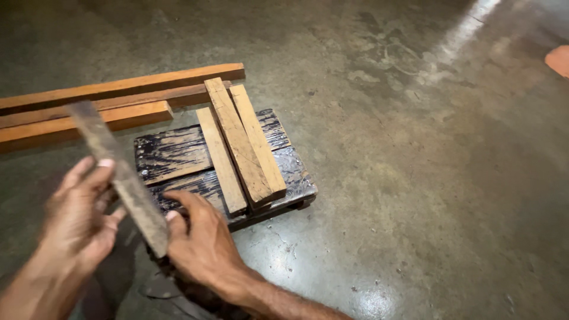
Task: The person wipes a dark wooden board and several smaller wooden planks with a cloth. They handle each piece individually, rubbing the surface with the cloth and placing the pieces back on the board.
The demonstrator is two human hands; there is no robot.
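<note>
Holding a grey, weathered wooden strip (121,175) between them, both hands work low in the head view. The left hand (77,219) has its fingers loosely curled along the strip's side; the right hand (201,240) rests half open at the strip's lower end, fingertips on the dark, stained board platform (169,154), its grip hard to make out. Motion blurs the strip. Three pale short boards (240,142) lie on the platform. Long reddish planks (118,89) behind run off the left edge. An orange shape (559,59) at the right edge is cut off.
</note>
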